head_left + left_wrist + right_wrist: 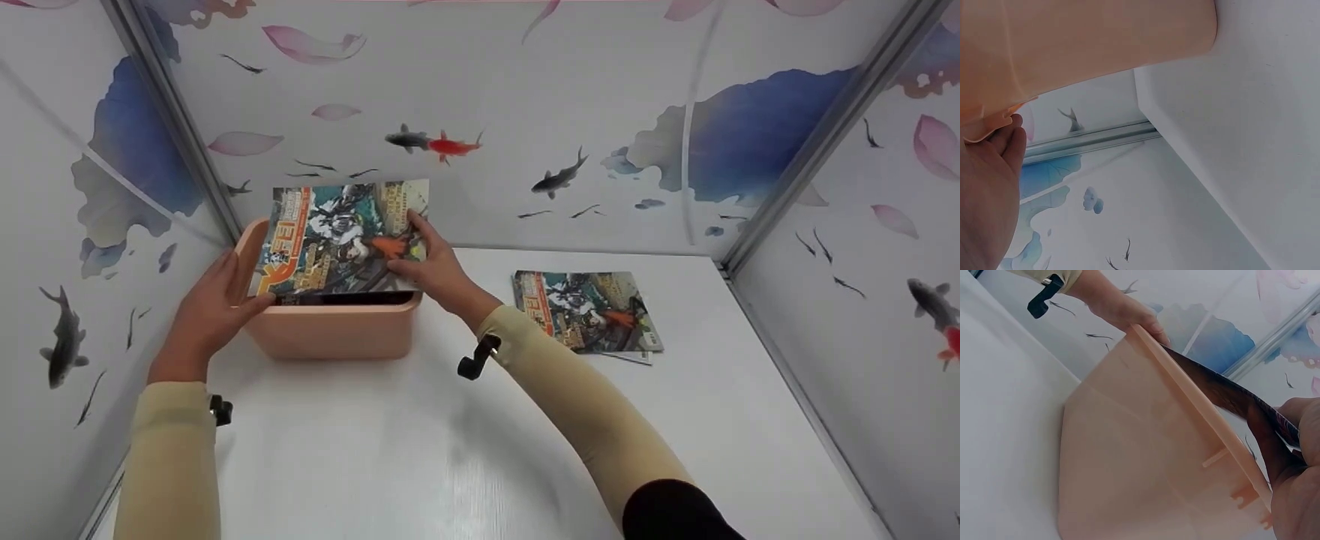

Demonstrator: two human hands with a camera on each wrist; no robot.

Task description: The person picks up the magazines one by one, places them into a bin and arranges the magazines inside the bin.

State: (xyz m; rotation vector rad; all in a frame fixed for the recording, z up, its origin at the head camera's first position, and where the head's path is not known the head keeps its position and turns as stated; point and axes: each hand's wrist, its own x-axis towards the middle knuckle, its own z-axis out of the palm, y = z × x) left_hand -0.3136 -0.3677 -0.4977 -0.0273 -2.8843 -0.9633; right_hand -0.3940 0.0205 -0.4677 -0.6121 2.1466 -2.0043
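Note:
A salmon-pink plastic bin (pixel 337 334) stands at the back left of the white table. My left hand (pixel 206 315) grips its left rim, the thumb lying at the front corner. In the left wrist view, the fingers (pixel 1009 138) bend against the outside of the rim. Over the bin's opening lies a colourful magazine (pixel 330 244), tilted, its right edge pinched by my right hand (pixel 442 277). The right wrist view shows the magazine (pixel 1213 382) edge-on above the bin's rim (pixel 1196 402). The bin's inside is mostly hidden; a dark strip shows under the magazine.
Right of the bin, a second magazine with the same cover (pixel 585 311) lies on the table (pixel 360 450), with a pale page or another copy poking out beneath it. Printed wall panels (pixel 480 67) enclose the table at the back and both sides.

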